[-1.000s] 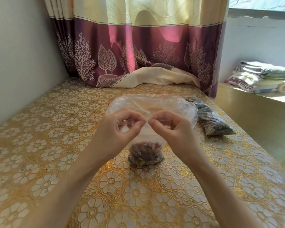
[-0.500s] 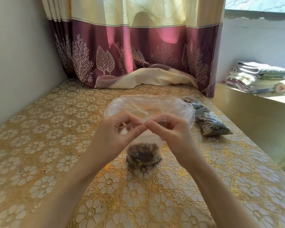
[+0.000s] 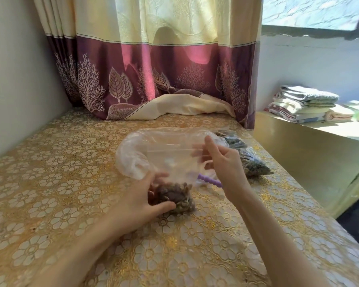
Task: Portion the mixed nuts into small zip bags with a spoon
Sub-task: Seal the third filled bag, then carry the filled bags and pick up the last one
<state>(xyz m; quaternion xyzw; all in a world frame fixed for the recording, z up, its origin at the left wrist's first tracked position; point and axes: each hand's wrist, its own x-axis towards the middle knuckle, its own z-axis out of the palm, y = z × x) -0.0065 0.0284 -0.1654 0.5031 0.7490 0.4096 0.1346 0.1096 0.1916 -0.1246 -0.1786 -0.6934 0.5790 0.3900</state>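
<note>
The left hand point(image 3: 141, 195) curls around the nut-filled bottom of a small zip bag point(image 3: 174, 179), thumb under and fingers over, gripping it on the counter point(image 3: 50, 204). Up and right of it, the right hand point(image 3: 222, 162) pinches the bag's top edge, index finger raised. A purple spoon point(image 3: 209, 181) lies just behind this grip. Beyond sits a big clear bag point(image 3: 137, 146); right of it, filled bags point(image 3: 249, 162) near the counter's edge. No writing is readable.

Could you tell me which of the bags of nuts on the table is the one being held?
The small zip bag in front, gripped at its nut-filled bottom by the left hand. The filled bags lie untouched to the right, beyond the right hand.
</note>
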